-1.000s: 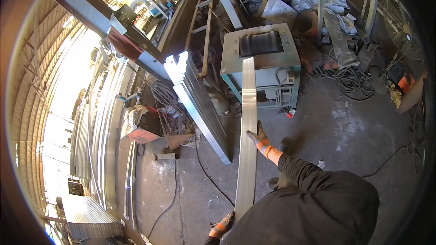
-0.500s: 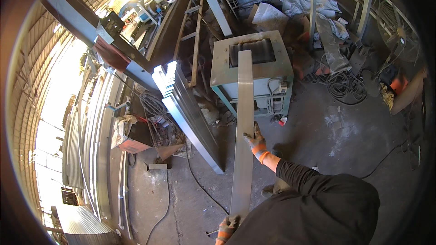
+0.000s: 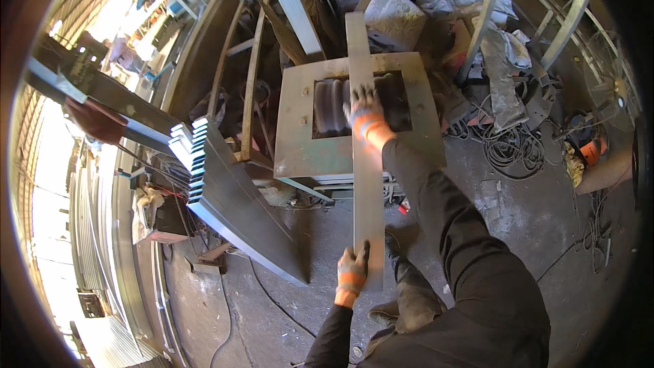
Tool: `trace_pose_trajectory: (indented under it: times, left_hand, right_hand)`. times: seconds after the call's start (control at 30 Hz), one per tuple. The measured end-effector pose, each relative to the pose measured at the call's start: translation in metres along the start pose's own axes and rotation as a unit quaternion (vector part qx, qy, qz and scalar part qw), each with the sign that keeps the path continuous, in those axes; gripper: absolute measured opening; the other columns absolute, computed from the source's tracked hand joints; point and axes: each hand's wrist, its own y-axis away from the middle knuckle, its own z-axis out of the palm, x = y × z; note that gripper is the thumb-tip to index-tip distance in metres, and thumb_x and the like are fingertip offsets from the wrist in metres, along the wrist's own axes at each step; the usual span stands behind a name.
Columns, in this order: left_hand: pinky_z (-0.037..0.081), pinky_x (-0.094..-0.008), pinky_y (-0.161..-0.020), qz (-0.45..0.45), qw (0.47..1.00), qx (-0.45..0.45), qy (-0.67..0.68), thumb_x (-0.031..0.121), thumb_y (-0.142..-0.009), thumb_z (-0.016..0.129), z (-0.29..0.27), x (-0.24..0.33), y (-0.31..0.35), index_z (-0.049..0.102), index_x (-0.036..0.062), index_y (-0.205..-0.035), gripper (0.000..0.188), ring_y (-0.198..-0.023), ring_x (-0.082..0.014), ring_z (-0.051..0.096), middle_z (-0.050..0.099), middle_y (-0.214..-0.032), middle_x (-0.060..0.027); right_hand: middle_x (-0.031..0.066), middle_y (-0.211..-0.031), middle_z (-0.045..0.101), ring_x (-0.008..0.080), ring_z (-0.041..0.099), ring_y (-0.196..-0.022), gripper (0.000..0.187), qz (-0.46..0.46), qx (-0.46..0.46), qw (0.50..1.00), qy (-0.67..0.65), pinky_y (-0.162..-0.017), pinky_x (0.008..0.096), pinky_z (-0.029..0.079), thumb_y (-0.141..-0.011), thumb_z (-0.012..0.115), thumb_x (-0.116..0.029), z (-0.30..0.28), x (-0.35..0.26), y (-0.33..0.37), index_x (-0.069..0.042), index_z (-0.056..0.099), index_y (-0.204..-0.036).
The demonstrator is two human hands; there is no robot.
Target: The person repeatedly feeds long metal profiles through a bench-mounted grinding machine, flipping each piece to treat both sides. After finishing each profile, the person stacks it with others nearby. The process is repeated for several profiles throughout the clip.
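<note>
A long, flat grey metal bar (image 3: 368, 208) lies lengthwise in front of me, its far part crossing over the top of a worn metal machine (image 3: 289, 112). My left hand (image 3: 352, 274), in a grey and orange glove, grips the bar's left edge near the close end; its fingertips are partly hidden underneath. Farther up, my right hand (image 3: 366, 105), gloved the same way, rests on the bar's upper face with fingers stretched out. That hand is above the machine's square opening, where dark, ribbed rounded shapes (image 3: 332, 105) show on either side of the bar.
A stack of folded metal profiles (image 3: 235, 197) leans to the left of the machine. Long metal lengths (image 3: 119, 211) lie farther left. A coiled cable (image 3: 514, 146) and an orange object (image 3: 593, 152) are at right. Thin cables (image 3: 272, 300) run over the floor.
The bar has moved forward over the machine. Both hands have gone forward, the right one now on top of the bar above the opening. The view has come closer to the machine.
</note>
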Motion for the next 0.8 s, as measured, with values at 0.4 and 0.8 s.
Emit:
trace_pose_trajectory:
  times: [0.4, 0.8]
  left_hand:
    - [0.057, -0.0592, -0.086, -0.296, 0.916, -0.017, 0.269, 0.053, -0.112, 0.072, 0.022, 0.0, -0.105, 0.068, -0.0035, -0.107, 0.057, -0.1, -0.0578, 0.073, 0.076, -0.099, -0.0335]
    - [0.061, -0.057, -0.086, -0.312, 0.933, -0.048, 0.174, 0.054, -0.109, 0.077, 0.003, 0.004, 0.328, 0.073, 0.0015, -0.115, 0.053, -0.102, -0.0532, 0.078, 0.081, -0.103, -0.0303]
  right_hand:
    - [0.0176, -0.179, 0.052, 0.0391, 0.042, -0.169, 0.065, 0.016, -0.004, 0.999, 0.041, -0.14, 0.0686, 0.018, -0.118, 0.047, -0.048, 0.021, 0.025, -0.063, -0.008, 0.059, -0.168]
    - [0.0181, -0.188, 0.037, 0.0413, 0.032, -0.174, 0.079, 0.031, -0.063, 0.997, -0.044, -0.126, 0.0758, 0.035, -0.111, 0.056, -0.052, -0.11, -0.105, 0.333, -0.006, 0.049, -0.174]
